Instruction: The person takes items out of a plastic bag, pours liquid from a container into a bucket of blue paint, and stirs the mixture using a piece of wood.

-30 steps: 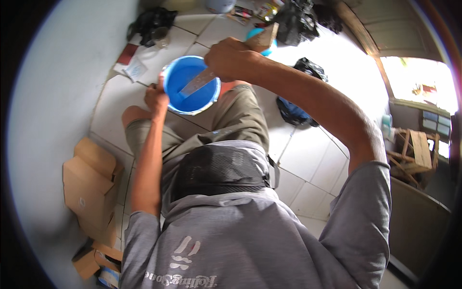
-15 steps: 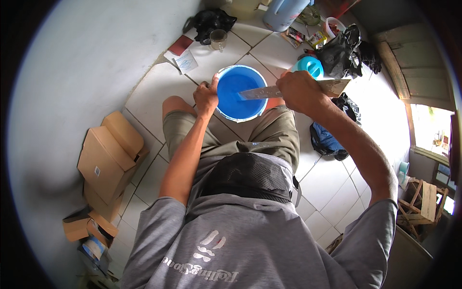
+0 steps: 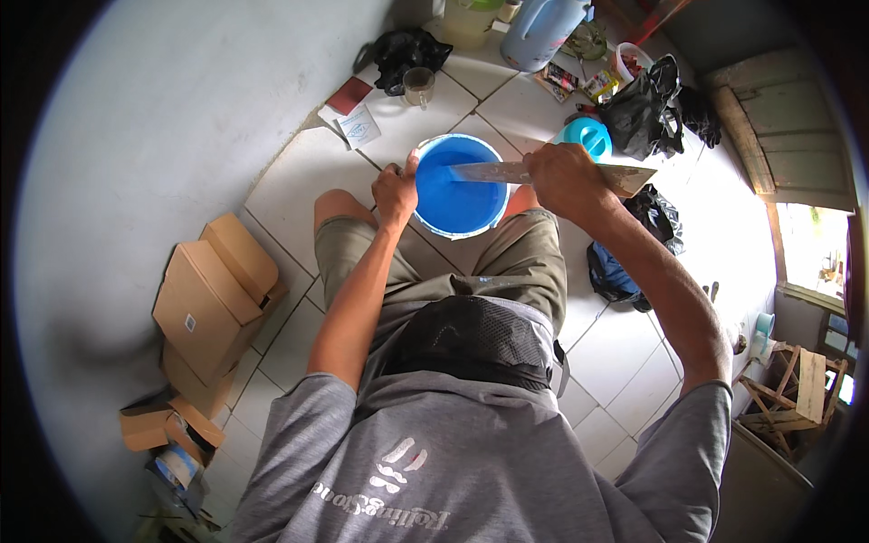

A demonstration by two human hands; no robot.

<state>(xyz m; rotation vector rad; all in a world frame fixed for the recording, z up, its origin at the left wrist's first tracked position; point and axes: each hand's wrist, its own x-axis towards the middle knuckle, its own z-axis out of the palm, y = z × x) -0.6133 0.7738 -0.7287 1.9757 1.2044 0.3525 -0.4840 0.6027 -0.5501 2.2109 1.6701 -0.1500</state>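
Note:
Between my knees stands a round bucket (image 3: 460, 233) with a pale, smeared rim and blue paint (image 3: 462, 201) inside. My left hand (image 3: 396, 190) is closed on the left side of its rim. In my right hand (image 3: 568, 179) is a flat wooden stick (image 3: 493, 171), gripped around its middle. One end of the stick reaches down into the blue paint, and the other end sticks out to the right past my fist. How deep the tip goes I cannot tell.
Ahead lie a black plastic bag (image 3: 407, 56), a glass mug (image 3: 418, 85) and a dark red sheet (image 3: 349, 95). A turquoise lidded container (image 3: 588, 136) and more black bags (image 3: 641, 109) sit at the right. Cardboard boxes (image 3: 204, 303) lean by the left wall.
The whole view has shifted slightly, so bucket and floor items appear lower. The stick lies at a slightly different angle in the paint. Both hands keep their hold.

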